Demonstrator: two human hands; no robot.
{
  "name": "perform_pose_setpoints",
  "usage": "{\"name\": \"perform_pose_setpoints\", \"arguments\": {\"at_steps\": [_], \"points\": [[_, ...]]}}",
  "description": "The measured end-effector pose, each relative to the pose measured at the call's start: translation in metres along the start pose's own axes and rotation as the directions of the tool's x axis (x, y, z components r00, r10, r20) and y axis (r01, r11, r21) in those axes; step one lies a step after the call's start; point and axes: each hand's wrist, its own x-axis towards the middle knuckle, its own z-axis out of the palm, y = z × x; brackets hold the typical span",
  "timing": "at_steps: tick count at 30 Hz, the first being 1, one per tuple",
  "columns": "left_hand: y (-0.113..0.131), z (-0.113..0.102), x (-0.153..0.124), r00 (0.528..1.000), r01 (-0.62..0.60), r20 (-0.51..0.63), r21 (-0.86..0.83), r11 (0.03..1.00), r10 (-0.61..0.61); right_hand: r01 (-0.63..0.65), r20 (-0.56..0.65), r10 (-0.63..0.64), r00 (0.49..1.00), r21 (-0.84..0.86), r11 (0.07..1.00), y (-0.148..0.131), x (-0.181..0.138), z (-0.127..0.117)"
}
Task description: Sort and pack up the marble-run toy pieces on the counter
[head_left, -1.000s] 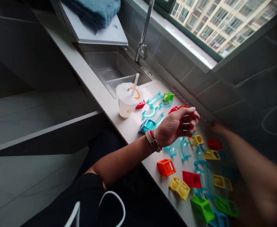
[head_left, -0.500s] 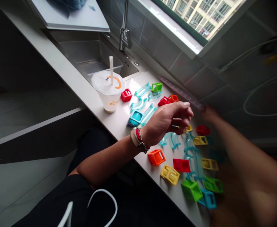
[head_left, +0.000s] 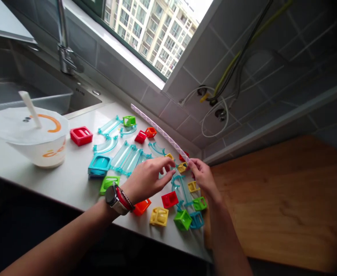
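Observation:
My right hand (head_left: 204, 178) pinches the near end of a long, thin pink strip with a zigzag pattern (head_left: 158, 131). The strip slants away along the back of the counter, close to the tiled wall. My left hand (head_left: 151, 177), with a watch and bracelets on its wrist, hovers over the toy pieces, its fingers loosely bent and apart with nothing in them. Just below it lie a red block (head_left: 170, 199) and a yellow block (head_left: 159, 217). Clear blue track pieces (head_left: 128, 158) spread to its left; part of them is hidden behind the hand.
A lidded drink cup (head_left: 36, 134) with a straw stands at the left, near a red block (head_left: 81, 136). Behind it are the sink (head_left: 85, 97) and tap (head_left: 66, 57). A wooden board (head_left: 272, 199) lies at the right. Cables (head_left: 232, 73) hang on the wall.
The view has swung right and come closer. My left hand has turned palm down over the pieces. The pink strip, in my right hand in both frames, now shows sharply.

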Motion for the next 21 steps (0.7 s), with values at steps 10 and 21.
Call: {"name": "perform_pose_setpoints", "arguments": {"at_steps": [10, 21], "points": [[-0.006, 0.034, 0.017, 0.959, 0.203, 0.275, -0.522, 0.829, -0.061, -0.336, 0.308, 0.135, 0.942, 0.844, 0.419, -0.021, -0.099, 0.042], [-0.005, 0.013, 0.026, 0.978, 0.197, 0.201, -0.814, 0.546, -0.054, -0.486, 0.520, -0.213, 0.827, 0.853, 0.192, -0.020, -0.070, 0.048]]}}
